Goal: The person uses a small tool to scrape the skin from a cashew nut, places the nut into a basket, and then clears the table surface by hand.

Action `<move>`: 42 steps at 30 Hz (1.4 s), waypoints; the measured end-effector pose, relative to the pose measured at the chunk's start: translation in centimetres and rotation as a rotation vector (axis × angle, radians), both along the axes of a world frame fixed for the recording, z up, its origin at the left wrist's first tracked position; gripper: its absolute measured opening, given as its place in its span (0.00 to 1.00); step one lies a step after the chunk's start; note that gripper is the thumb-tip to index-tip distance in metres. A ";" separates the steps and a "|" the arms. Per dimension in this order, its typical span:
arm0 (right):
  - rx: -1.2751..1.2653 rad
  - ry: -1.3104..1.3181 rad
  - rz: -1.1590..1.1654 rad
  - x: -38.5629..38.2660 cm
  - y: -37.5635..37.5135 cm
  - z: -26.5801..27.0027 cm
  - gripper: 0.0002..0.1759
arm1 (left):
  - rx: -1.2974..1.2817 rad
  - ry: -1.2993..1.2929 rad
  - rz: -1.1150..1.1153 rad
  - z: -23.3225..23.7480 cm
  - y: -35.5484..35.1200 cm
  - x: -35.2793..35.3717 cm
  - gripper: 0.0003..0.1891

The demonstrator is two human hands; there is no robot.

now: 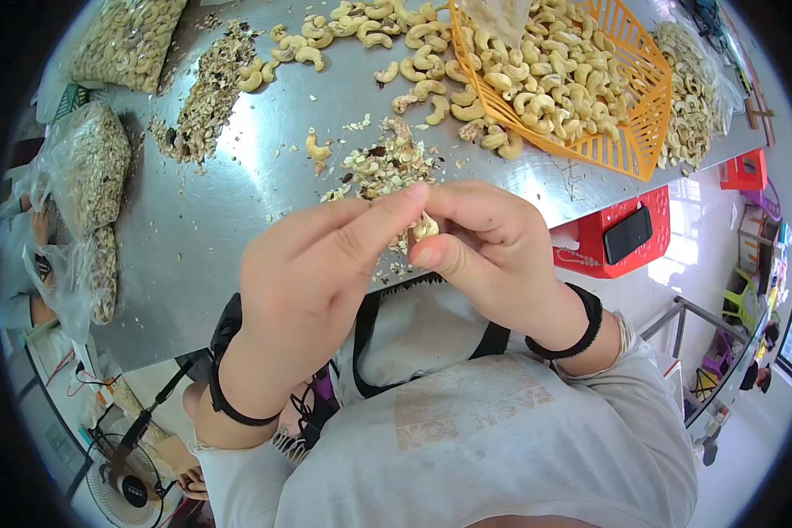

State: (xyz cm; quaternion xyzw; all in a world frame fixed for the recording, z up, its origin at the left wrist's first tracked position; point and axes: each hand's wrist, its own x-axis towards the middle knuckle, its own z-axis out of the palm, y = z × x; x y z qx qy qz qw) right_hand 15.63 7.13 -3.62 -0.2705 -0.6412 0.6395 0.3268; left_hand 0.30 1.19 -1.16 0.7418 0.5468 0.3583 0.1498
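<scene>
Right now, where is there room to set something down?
The table is nearly bare between the bags and left hand. Cashews and the basket crowd the far side; flakes lie just beyond the hands.
</scene>
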 end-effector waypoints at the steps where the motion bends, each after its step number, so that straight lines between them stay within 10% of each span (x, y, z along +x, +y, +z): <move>1: 0.000 0.000 0.001 0.0 -0.1 0.0 0.14 | -0.112 -0.137 0.013 0.4 0.0 0.1 0.17; 23: -0.204 0.026 0.085 0.4 0.2 0.0 0.14 | -0.552 -0.456 -0.036 2.0 0.0 0.0 0.19; 35: -0.134 -0.034 0.125 0.1 0.5 0.1 0.10 | -0.103 0.006 -0.016 0.6 0.1 0.1 0.19; 42: -0.417 0.009 0.202 0.6 0.8 1.3 0.13 | -0.310 -0.338 0.143 0.9 -0.4 0.5 0.16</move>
